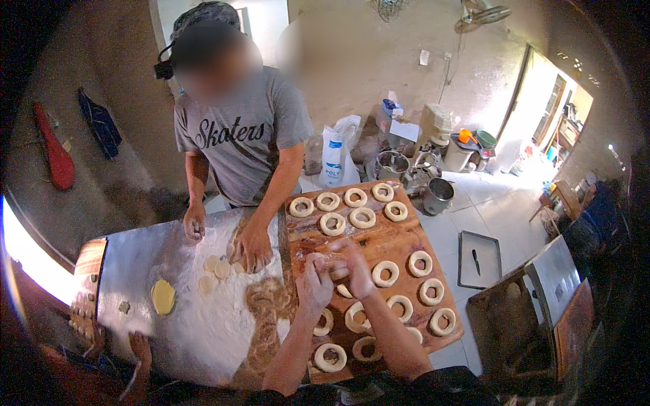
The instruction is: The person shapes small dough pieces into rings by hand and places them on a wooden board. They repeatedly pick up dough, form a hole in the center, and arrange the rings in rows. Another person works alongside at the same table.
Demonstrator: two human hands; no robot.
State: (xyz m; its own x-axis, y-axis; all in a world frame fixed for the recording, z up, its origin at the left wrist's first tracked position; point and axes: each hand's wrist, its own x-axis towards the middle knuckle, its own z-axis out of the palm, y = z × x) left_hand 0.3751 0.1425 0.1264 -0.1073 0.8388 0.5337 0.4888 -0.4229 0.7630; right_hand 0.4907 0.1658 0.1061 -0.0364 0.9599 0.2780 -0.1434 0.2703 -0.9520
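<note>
My floury left hand is curled closed on a pale piece of dough over the middle of the wooden board. Beside it, my right hand touches that piece too, but motion blur smears its fingers. Dough rings lie around both hands, such as one just right of my right hand and one above them; several more line the board's top and lower parts. A curved dough piece shows just below my hands, partly hidden.
A co-worker stands across, fingers near small dough rounds on a floured table with a yellow dough piece. Pots and sacks stand behind. At the right are a tray and a panel-topped stand.
</note>
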